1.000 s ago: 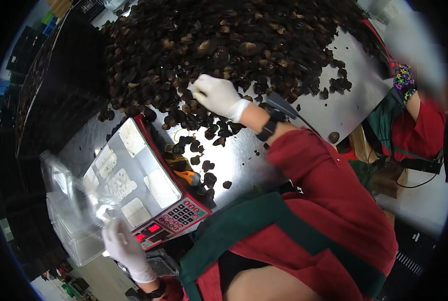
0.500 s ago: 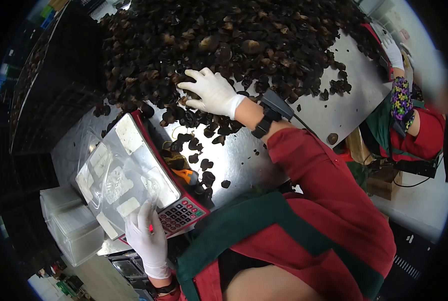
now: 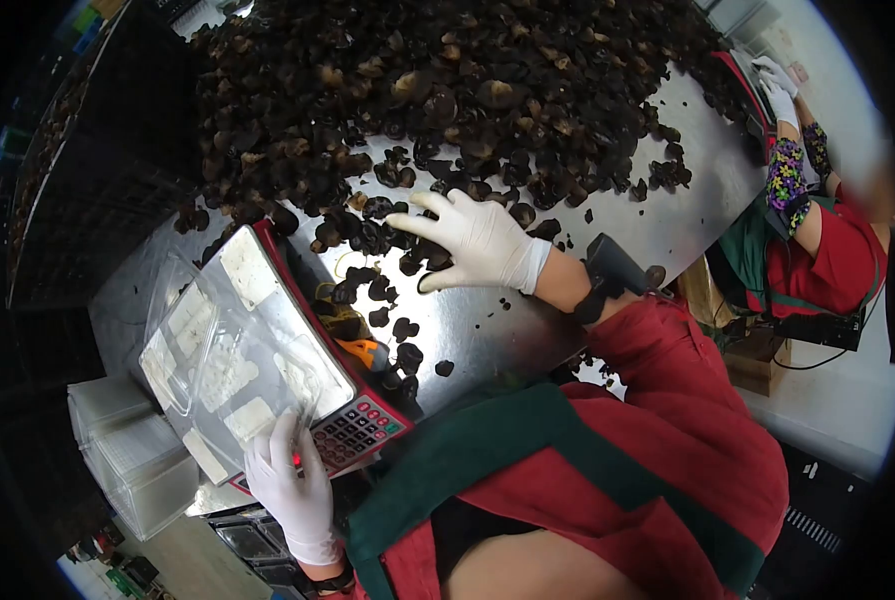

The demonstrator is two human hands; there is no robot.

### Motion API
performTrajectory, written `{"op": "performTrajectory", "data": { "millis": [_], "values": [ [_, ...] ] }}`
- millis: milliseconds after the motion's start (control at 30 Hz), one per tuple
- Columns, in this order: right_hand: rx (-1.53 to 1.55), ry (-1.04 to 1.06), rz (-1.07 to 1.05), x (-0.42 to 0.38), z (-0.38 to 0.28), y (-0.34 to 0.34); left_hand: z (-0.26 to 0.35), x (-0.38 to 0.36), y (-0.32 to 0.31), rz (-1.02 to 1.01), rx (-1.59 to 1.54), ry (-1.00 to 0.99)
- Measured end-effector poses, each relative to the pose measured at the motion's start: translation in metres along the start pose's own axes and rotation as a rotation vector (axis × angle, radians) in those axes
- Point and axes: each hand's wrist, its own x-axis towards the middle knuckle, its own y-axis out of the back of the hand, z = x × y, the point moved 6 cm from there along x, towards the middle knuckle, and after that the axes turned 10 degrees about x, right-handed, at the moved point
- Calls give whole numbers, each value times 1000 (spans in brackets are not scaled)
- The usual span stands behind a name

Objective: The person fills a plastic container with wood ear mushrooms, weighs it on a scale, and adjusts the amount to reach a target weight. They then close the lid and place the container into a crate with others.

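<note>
left hand [image 3: 292, 490], white glove, is at the near edge of a clear plastic clamshell [image 3: 212, 345], fingertips on it; can't tell if it's a real pinch or just resting. clamshell lies on the plate of a red digital scale [image 3: 345, 375], looks open, nothing seen in it. right hand [image 3: 482, 240], same glove, is unclenched, fingers spread, nothing held, just beside loose dark mushroom pieces [image 3: 404, 357] at the near fringe of the big mushroom heap [image 3: 447, 60].

risks, my guess: light clamshell could skid or tip off the tilted-looking plate if the left fingers slip or pull. left hand leaning on clamshell or plate would throw the reading off. red glow on the glove, so the hand probably covers the display; readout can't be read. wide loose right fingers could shed pieces between heap and scale, or sweep strays to the near table edge.

in the way: orange-handled tool [image 3: 364, 352] plus stray pieces right against the scale's side, could snag the right hand. black handheld device [image 3: 615, 265] by the right wrist, might get knocked. stacked clear containers [image 3: 142, 465] beside the scale, near the left hand. tall black crate [image 3: 97, 170] on the far left. co-worker's gloved hands [image 3: 779, 92] well apart, at another scale [image 3: 745, 95].
</note>
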Motion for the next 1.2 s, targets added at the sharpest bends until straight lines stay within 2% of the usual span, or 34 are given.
{"op": "performTrajectory", "data": {
  "millis": [133,300,333,433,500,600,633,700,733,800,833,933,967,1033,1100,1167,1200],
  "values": [
    [-48,30,18,7,-12,-4,3,1,-1,0,-2,-14],
    [-162,-101,-37,31,-9,-30,8,-2,-3,-29,39,-40],
    [-153,-14,124,30,-8,-26,8,-3,-1,-21,42,-41],
    [-11,4,237,32,20,-13,6,-7,2,-75,-11,27],
    [219,-35,354,33,43,2,7,-7,17,28,-70,14],
    [975,-348,270,35,67,16,-13,-19,25,87,-76,90],
    [1169,-539,193,30,57,28,-20,-23,25,103,-91,128],
    [1466,-545,191,32,50,30,-31,-28,19,106,-87,151],
    [1462,-537,194,33,49,32,-33,-29,15,94,-79,154],
    [1965,-429,-57,39,21,26,-35,-32,8,108,-1,127],
    [1917,-484,-3,45,14,21,-36,-33,6,115,4,137],
    [1845,-290,-57,58,-46,41,-32,-32,8,152,27,109],
    [1762,-294,-176,64,-71,44,-33,-32,8,158,38,100],
    [1569,-169,-164,71,-125,55,-32,-32,8,193,19,151],
    [1383,145,-245,83,-168,39,-32,-34,5,185,18,143],
    [1057,479,-156,89,-205,26,-38,-37,2,234,-232,270],
    [834,511,-175,88,-219,14,-49,-46,-4,206,-180,306]
  ]
}}
